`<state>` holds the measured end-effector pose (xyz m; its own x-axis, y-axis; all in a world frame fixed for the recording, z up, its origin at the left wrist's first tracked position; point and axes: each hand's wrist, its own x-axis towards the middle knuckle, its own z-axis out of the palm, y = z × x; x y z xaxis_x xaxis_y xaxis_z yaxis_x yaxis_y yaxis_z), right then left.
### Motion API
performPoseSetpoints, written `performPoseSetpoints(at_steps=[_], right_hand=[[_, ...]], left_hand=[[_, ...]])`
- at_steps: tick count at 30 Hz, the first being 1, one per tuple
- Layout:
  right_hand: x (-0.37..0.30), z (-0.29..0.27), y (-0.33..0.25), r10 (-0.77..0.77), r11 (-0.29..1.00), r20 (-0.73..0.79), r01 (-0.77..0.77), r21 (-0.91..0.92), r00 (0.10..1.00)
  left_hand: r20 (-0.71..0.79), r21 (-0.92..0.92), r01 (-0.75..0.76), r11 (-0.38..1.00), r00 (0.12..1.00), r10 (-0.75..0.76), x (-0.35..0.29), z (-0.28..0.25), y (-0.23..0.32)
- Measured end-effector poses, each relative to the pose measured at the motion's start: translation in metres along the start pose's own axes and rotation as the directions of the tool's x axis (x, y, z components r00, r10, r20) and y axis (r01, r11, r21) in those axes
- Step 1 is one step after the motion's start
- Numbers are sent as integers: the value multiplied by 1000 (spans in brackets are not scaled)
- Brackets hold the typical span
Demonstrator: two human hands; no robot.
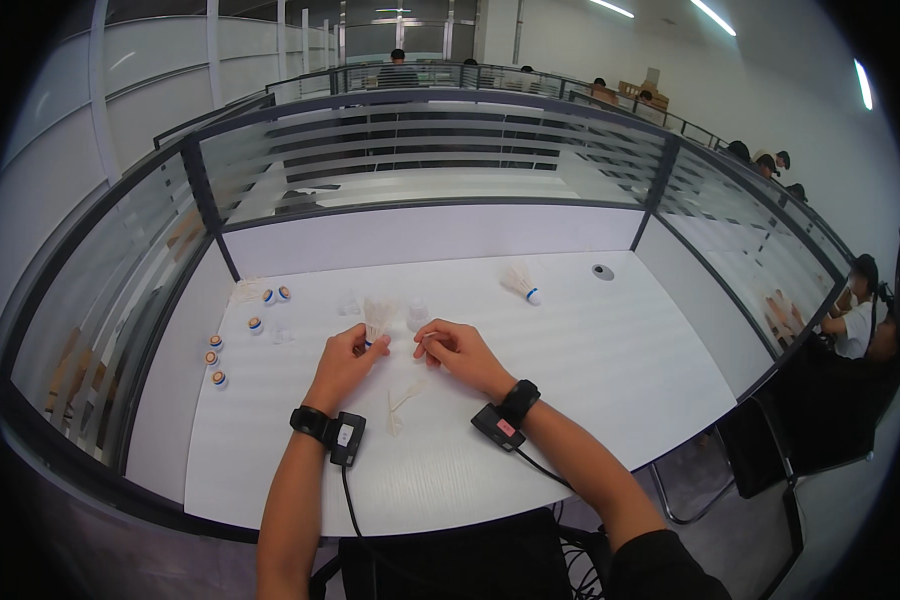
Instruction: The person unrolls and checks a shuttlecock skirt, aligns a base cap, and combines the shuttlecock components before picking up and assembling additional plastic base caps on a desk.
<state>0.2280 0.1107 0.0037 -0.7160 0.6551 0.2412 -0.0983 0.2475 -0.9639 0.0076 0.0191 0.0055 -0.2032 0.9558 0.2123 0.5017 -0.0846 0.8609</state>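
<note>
My left hand [346, 362] is closed round the blue-banded base of a shuttlecock [377, 315], whose pale feathers point up and away from me. To its right, my right hand [458, 352] has its fingers bent together in a pinch; whatever lies between the fingertips is too small to make out. Just beyond that hand is a small transparent item [417, 314]. Loose white feathers [400, 408] lie on the white desk [570, 400] between my forearms. Farther off, a second shuttlecock [521, 284] rests on its side, its base toward the right.
Several cork shuttlecock bases [219, 380] with blue bands stand along the desk's left side. Whitish scraps [282, 337] lie beside them. Low partition walls [440, 232] enclose the desk. A cable [350, 500] runs from each wrist device. People [855, 310] sit beyond the right partition.
</note>
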Motion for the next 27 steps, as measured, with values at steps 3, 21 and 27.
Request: performPoseSetpoints(at_steps=[3,21,27], right_hand=[[1,1,-1,16,1000,-12,-16,-4,1000],[1,-2,2,41,997,-52,-37,75,998],[3,4,-4,64,996,-34,-62,65,997]], left_hand=[[-1,9,16,1000,1000,-16,-1,-1,3],[-23,-62,12,998,1000,-14,-3,3,8],[-8,-9,52,999,999,-52,-3,-2,8]])
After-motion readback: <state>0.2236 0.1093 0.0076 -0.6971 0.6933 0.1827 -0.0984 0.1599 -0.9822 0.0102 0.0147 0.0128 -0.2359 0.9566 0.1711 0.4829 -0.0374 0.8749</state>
